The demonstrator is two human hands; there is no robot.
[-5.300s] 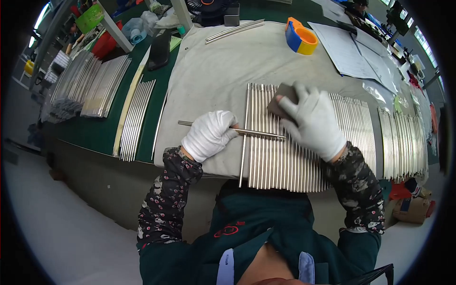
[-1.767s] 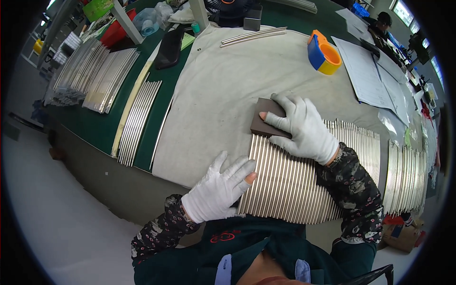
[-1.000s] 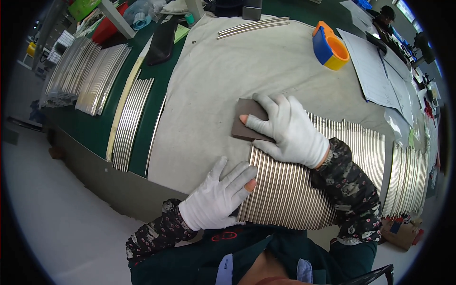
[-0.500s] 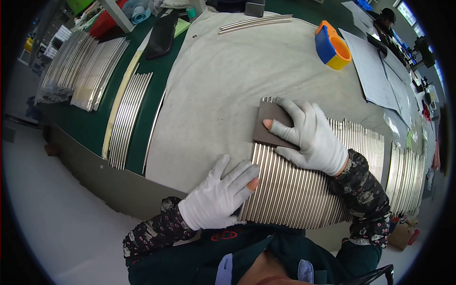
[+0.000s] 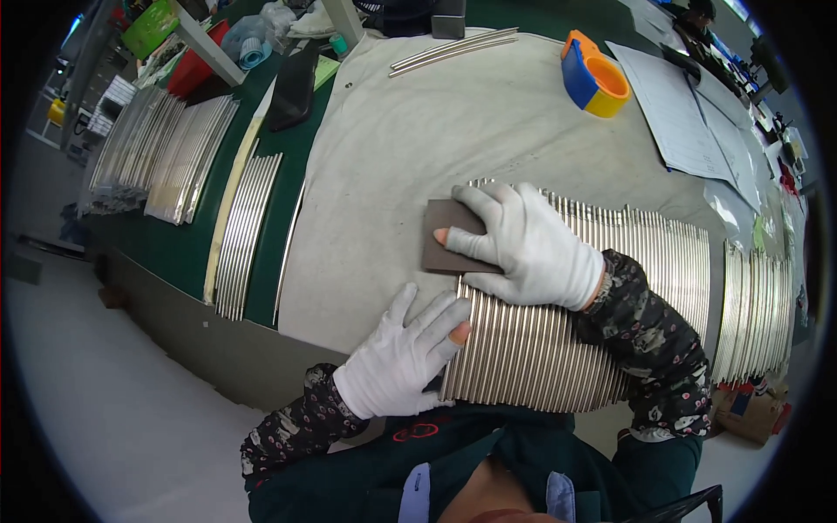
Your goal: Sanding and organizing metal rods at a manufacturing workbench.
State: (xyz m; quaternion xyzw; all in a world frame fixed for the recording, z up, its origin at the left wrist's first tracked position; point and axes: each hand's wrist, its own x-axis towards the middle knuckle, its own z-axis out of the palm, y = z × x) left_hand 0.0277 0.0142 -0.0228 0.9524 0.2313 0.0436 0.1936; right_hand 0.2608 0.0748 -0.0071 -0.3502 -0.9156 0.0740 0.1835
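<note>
Right hand: the right hand point(image 5: 523, 244), in a white glove with cut fingertips, is laid flat with fingers together on a dark brown sanding block point(image 5: 452, 237), which is pressed down under the palm and fingers.
Sanding block: a flat rectangular pad, seen at the far left end of the row of metal rods point(image 5: 602, 305), partly on the rods and partly over the cloth.
Left hand: the left hand point(image 5: 403, 356), also in a white glove, is spread open with fingers apart; its fingertips are rested on the near left edge of the rod row, and nothing is gripped.
Metal rods: many thin silvery rods are laid side by side, touching, in 1 curved band across the grey cloth point(image 5: 418, 148).
Cloth: it is spread over the green tabletop point(image 5: 288, 174) and carries the rods, the block and both hands.
Second rod row: a further band of rods point(image 5: 758, 314) is seen at the right rim, just beside the first.
Loose rods: a few long rods point(image 5: 453, 50) are laid at the far edge of the cloth.
Tape dispenser: an orange, blue and yellow ring-shaped holder point(image 5: 595, 77) is stood far right on the cloth.
Papers: white printed sheets point(image 5: 689, 113) are laid beside the holder, toward the right.
Left bundles: more silvery rods point(image 5: 248, 231) are lined on the green surface, and wrapped bundles point(image 5: 157, 157) beyond them.
Cardboard box: a brown box point(image 5: 750, 410) with a coloured label is seen low at the right.
</note>
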